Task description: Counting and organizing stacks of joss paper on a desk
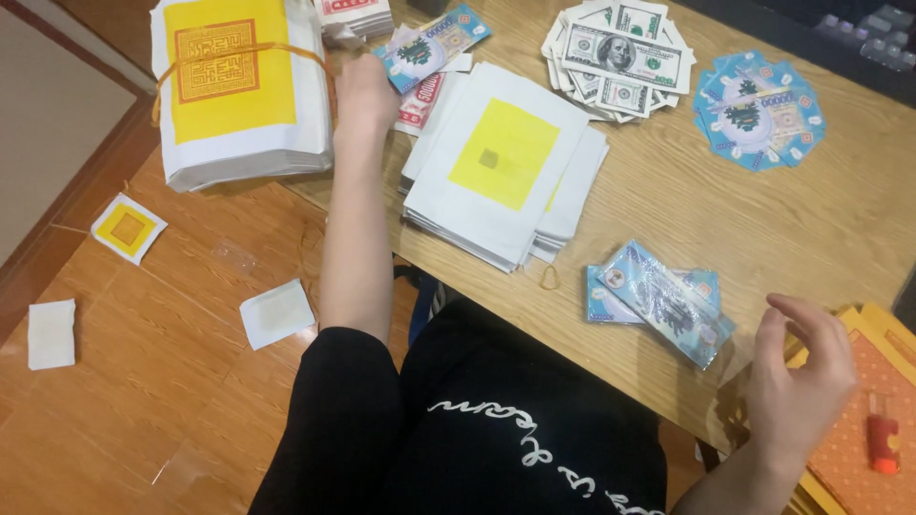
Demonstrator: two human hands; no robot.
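Fingers (806, 319) of the right hand (797, 381) are hovering spread beside wrapped blue notes (658, 300) on the tabletop (763, 219); the left hand (365, 95) is pinching a blue note (431, 43).

The left hand (365, 95) shows only its back — its fingers are hidden. The orange paper stack (859, 448) and the dark keyboard (859, 38) run off the frame's edge.

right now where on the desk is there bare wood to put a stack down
The widest bare patch of desk lies between the white-and-yellow paper stack, the blue note fan and the wrapped blue notes. A narrower strip runs along the near edge by the rubber band. The far left is crowded: the tied bundle, left hand and loose notes.
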